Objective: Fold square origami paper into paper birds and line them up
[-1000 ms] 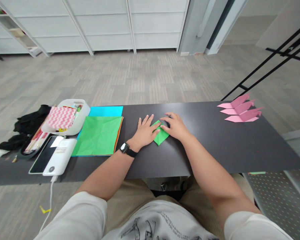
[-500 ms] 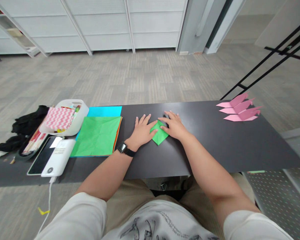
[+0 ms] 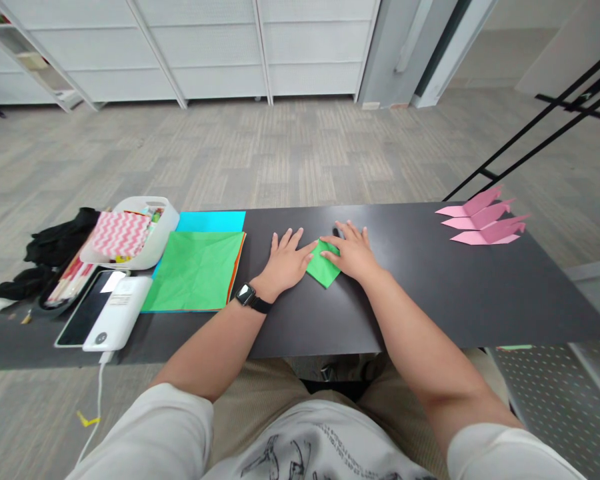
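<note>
A small folded green origami paper [image 3: 324,268] lies on the dark table between my hands, one corner pointing toward me. My left hand [image 3: 285,264] rests flat with fingers spread, its thumb and index finger at the paper's left edge. My right hand [image 3: 355,252] lies over the paper's right side, fingers apart, with the thumb and index finger touching it. The right part of the paper is hidden under that hand. On my left wrist sits a black watch [image 3: 246,294].
Left of my hands lies a stack of green paper [image 3: 200,270] over blue sheets [image 3: 213,220]. Beyond it are a white basket [image 3: 166,230], a phone [image 3: 87,313] and a cabled white power bank [image 3: 117,313]. Pink paper cranes [image 3: 485,220] stand at the table's right [image 3: 450,293].
The green paper has shifted slightly to the right. My left thumb has moved up toward its upper left edge; my right hand stays on its right side.
</note>
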Demonstrator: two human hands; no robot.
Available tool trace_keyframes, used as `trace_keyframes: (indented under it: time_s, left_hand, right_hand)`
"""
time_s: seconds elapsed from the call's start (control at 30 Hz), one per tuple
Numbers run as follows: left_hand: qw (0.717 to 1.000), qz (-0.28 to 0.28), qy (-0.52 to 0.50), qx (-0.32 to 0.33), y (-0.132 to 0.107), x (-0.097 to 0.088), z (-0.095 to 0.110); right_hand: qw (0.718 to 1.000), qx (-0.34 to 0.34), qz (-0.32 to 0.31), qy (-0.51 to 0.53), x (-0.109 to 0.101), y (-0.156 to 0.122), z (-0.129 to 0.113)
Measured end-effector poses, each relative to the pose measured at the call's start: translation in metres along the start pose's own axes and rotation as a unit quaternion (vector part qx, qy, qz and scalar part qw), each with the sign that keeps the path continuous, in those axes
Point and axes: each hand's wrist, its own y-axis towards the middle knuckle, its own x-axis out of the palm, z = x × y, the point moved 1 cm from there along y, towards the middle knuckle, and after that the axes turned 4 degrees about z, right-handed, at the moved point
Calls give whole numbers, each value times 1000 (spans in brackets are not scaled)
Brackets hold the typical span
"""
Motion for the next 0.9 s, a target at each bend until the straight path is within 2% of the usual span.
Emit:
trace_keyframes:
  time_s: [0.3,0.53,0.7,0.83,0.9]
  left_hand:
    - [1000,15,16,15,0,-6,-1]
    - [997,48,12,58,1,-6,-2]
    - [995,68,-24,62,-1,-15,0]
    - [990,111,-78,47,1,-23,0]
    - [985,126,-103,61,3,-24,-1]
  right_hand:
    - [999,33,-9,-3,-5,2,12]
    - [997,74,-23,-16,-13,3,22]
    - [997,76,-26,-14,-13,4,24]
    - [998,62,-12,-12,-9,5,26]
    - [998,57,-3,-8,-7,5,26]
